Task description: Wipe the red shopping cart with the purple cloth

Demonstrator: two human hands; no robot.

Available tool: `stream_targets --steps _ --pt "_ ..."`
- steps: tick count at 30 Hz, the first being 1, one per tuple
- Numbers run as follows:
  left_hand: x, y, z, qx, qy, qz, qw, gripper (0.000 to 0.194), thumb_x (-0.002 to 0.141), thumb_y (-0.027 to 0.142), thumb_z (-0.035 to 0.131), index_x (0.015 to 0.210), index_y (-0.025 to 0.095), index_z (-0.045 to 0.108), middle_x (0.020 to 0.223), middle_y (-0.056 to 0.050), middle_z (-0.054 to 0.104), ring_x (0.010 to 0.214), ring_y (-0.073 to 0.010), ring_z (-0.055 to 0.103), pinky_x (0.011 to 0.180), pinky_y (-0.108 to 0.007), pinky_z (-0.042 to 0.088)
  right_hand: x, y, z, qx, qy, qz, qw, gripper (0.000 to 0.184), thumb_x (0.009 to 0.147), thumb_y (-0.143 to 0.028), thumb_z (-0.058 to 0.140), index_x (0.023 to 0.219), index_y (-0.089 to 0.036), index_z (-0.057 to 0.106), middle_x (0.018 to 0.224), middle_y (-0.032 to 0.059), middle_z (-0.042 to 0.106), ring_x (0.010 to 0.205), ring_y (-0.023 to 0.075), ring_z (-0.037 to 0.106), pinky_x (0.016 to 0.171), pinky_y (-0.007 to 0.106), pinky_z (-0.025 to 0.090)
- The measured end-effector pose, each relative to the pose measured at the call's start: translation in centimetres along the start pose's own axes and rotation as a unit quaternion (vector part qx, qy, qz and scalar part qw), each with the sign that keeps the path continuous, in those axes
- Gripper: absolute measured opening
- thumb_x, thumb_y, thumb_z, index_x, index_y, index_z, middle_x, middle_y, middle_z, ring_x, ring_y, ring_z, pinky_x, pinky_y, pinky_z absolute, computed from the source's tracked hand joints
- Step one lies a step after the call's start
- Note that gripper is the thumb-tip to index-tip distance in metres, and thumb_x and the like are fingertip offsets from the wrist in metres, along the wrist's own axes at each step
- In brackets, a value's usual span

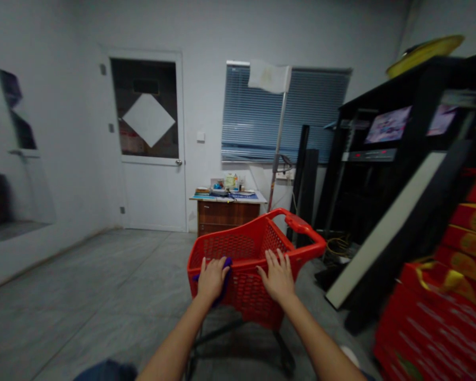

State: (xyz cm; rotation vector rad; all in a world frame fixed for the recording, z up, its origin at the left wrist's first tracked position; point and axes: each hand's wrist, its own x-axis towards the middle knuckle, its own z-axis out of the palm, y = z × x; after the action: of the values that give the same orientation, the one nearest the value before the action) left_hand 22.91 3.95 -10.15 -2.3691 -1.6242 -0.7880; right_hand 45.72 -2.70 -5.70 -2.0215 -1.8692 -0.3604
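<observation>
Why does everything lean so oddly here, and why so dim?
In the head view, wide-angle distortion tilts the black shelving at the right edge; the light is dim and grey, brightest at the window blind, with no hard shadows.

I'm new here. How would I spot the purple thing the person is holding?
Find the red plastic shopping cart at the centre. On its near rim, the person's left hand grips a purple cloth, the only purple thing there, while the right hand rests bare.

a shop's stockroom, going by the red shopping cart [248, 254], stacked red cartons [432, 312] and black display shelving [381, 185].
</observation>
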Motion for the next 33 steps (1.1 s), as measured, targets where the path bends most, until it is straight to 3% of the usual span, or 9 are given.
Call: stream_targets --steps 3,9,11,14,19,22,28,30,33 --pt "0.3 1.4 -0.5 -0.006 -0.009 -0.021 1.000 0.037 0.101 0.036 0.039 0.131 0.026 0.057 0.125 -0.009 0.069 0.119 -0.0259 0.061 0.119 -0.057 0.023 -0.4 -0.9 0.1 0.006 0.005 0.001 1.000 0.076 0.097 -0.062 0.026 0.152 -0.010 0.038 0.158 0.0080 0.038 0.151 0.0324 0.016 0.123 0.048 0.004" --pt "1.2 6.3 0.9 -0.048 0.000 0.047 0.998 0.040 0.101 0.034 0.040 0.138 0.025 0.051 0.137 -0.009 0.062 0.130 -0.0242 0.054 0.118 -0.052 0.030 -1.0 -1.4 -0.1 0.028 -0.002 -0.017 0.999 0.076 0.098 -0.064 0.023 0.152 -0.013 0.038 0.159 0.0054 0.035 0.151 0.0308 0.016 0.124 0.047 0.004" --pt "1.1 5.9 1.3 -0.045 0.007 0.044 0.998 0.040 0.101 0.033 0.040 0.139 0.026 0.050 0.136 -0.008 0.063 0.127 -0.0229 0.055 0.120 -0.052 0.027 -1.2 -0.8 -0.5 0.024 0.001 -0.027 0.999 0.076 0.098 -0.063 0.023 0.153 -0.013 0.036 0.162 0.0043 0.028 0.152 0.0290 0.014 0.124 0.045 0.005" --pt "0.8 3.4 1.0 -0.026 0.004 0.042 0.999 0.038 0.100 0.033 0.042 0.137 0.026 0.052 0.130 -0.007 0.066 0.122 -0.0223 0.059 0.121 -0.051 0.024 -1.5 0.1 -1.1 0.000 0.038 0.010 0.999 0.075 0.099 -0.060 0.026 0.154 -0.010 0.034 0.165 0.0051 0.020 0.153 0.0295 0.010 0.124 0.045 0.005" --pt "0.9 -0.4 -0.8 0.002 -0.023 0.020 1.000 0.036 0.100 0.034 0.042 0.133 0.023 0.055 0.127 -0.009 0.068 0.120 -0.0234 0.061 0.122 -0.053 0.021 -1.9 -0.1 -1.4 0.003 0.048 0.023 0.999 0.073 0.098 -0.061 0.029 0.152 -0.013 0.039 0.161 0.0038 0.033 0.152 0.0327 0.012 0.124 0.047 0.003" --pt "1.3 0.9 -1.3 -0.008 -0.037 0.010 0.999 0.037 0.101 0.033 0.040 0.132 0.021 0.056 0.128 -0.010 0.067 0.121 -0.0242 0.060 0.121 -0.055 0.021 -2.1 -1.0 -1.0 0.008 0.057 0.023 0.998 0.075 0.097 -0.062 0.030 0.153 -0.013 0.038 0.160 0.0046 0.034 0.151 0.0337 0.013 0.124 0.049 0.002" --pt "1.8 7.3 -0.4 -0.059 -0.012 0.106 0.993 0.043 0.101 0.031 0.040 0.142 0.022 0.047 0.140 -0.009 0.060 0.133 -0.0216 0.051 0.122 -0.050 0.025 -2.6 -1.4 -0.9 0.008 0.051 -0.001 0.999 0.073 0.097 -0.063 0.029 0.153 -0.015 0.037 0.161 0.0033 0.032 0.152 0.0319 0.014 0.124 0.049 0.006" --pt "1.8 7.3 -0.1 -0.068 -0.006 0.111 0.991 0.043 0.102 0.031 0.039 0.143 0.022 0.046 0.140 -0.009 0.060 0.132 -0.0208 0.052 0.122 -0.051 0.024 -2.8 -0.6 -1.1 0.000 0.060 -0.010 0.998 0.075 0.097 -0.064 0.029 0.154 -0.015 0.036 0.162 0.0039 0.028 0.152 0.0300 0.014 0.124 0.046 0.009" --pt "1.7 4.8 0.1 -0.063 -0.003 0.098 0.993 0.040 0.101 0.030 0.041 0.139 0.022 0.049 0.137 -0.008 0.062 0.127 -0.0206 0.056 0.123 -0.053 0.023 -3.0 0.8 -1.2 -0.019 0.113 0.022 0.993 0.076 0.097 -0.063 0.030 0.153 -0.011 0.036 0.163 0.0082 0.025 0.152 0.0304 0.015 0.123 0.047 0.010"
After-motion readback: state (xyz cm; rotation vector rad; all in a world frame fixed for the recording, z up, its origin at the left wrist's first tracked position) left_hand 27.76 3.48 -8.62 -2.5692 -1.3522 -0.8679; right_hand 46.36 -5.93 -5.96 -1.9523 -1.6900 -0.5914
